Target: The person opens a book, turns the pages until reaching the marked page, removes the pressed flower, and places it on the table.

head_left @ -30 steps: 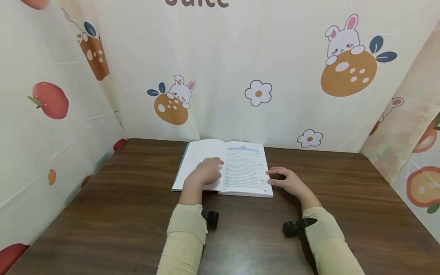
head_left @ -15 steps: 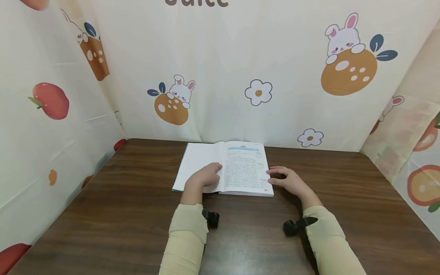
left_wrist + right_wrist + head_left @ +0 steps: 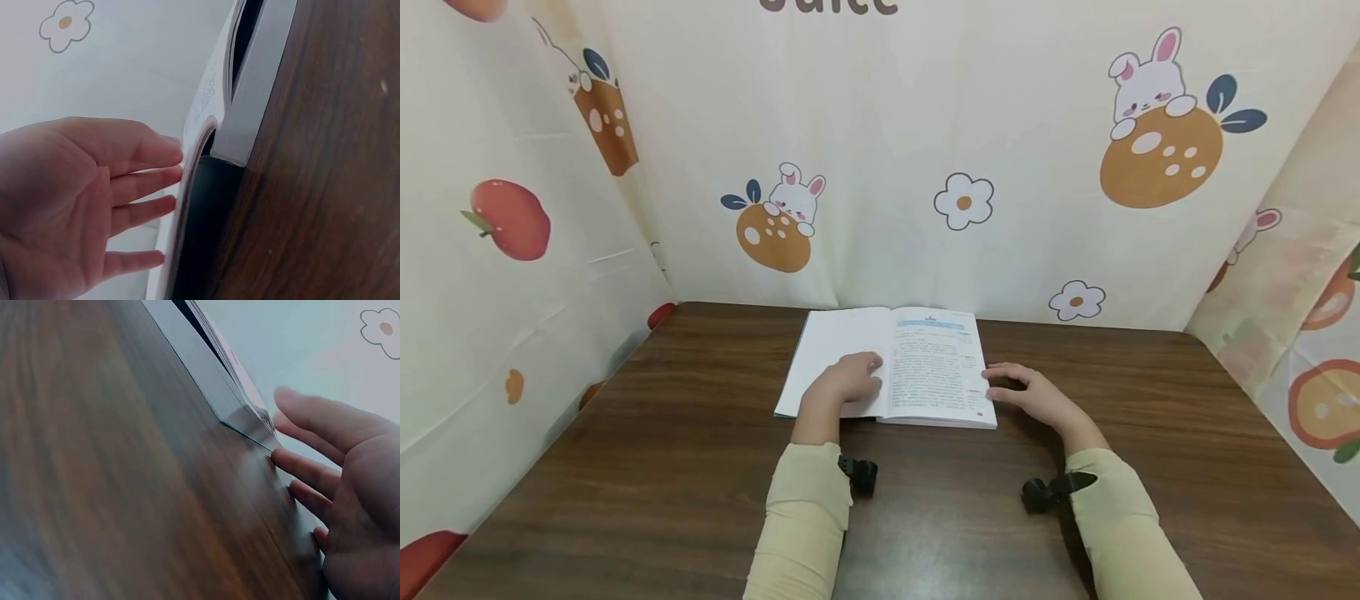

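Observation:
An open book (image 3: 928, 367) lies on the wooden table, its left page (image 3: 838, 333) blank white and its right page printed under a blue heading band. My left hand (image 3: 842, 382) rests on the left page beside the gutter. In the left wrist view its extended fingertips (image 3: 169, 205) touch the paper, which curves up near the spine over a dark gap. At the book's right edge is my right hand (image 3: 1036, 396), with thumb and fingers apart. The right wrist view shows its fingertips (image 3: 280, 457) right at the book's corner, thumb above the page edges.
The brown table (image 3: 647, 467) stretches around the book on both sides and in front. A pale curtain (image 3: 880, 233) printed with rabbits, fruit and flowers stands right behind the book and along both sides. Black wrist cameras (image 3: 861, 477) sit on both cuffs.
The left page, bowed up a second ago, lies flatter. My left hand has slid slightly toward me along it. My right hand has barely moved from the book's right edge.

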Motion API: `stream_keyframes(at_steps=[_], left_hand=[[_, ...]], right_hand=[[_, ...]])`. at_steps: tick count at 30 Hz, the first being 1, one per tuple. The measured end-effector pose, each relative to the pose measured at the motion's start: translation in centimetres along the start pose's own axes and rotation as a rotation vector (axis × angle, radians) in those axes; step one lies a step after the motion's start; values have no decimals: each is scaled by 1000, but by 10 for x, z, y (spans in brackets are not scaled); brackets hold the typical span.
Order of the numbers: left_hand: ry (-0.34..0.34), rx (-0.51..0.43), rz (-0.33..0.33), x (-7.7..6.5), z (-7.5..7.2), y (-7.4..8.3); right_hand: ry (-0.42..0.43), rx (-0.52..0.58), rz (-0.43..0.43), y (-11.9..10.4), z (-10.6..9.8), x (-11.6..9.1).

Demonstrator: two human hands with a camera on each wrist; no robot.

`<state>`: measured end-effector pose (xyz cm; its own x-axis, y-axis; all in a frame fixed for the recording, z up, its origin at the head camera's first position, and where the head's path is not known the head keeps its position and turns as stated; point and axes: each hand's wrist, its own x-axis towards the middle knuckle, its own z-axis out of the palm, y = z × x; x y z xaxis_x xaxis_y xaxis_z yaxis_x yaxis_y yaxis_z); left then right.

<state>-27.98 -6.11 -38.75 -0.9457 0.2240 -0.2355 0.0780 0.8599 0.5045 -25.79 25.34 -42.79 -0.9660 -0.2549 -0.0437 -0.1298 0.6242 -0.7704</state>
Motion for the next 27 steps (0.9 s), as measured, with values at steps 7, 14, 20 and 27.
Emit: stream_keyframes(at_steps=[7,14,20,27], left_hand=[[69,16,7,3,0,-3],[68,5,19,5,1,-2],[74,19,35,5,1,-1],[97,31,67,6,0,-1]], right_hand=[[-71,-3,-8,-1,-5,-3],[-138,-7,-78,-3,-6,-7],[-118,-6,-77,-3,-4,-6],[-81,-14,-59,0,-1,-3]])
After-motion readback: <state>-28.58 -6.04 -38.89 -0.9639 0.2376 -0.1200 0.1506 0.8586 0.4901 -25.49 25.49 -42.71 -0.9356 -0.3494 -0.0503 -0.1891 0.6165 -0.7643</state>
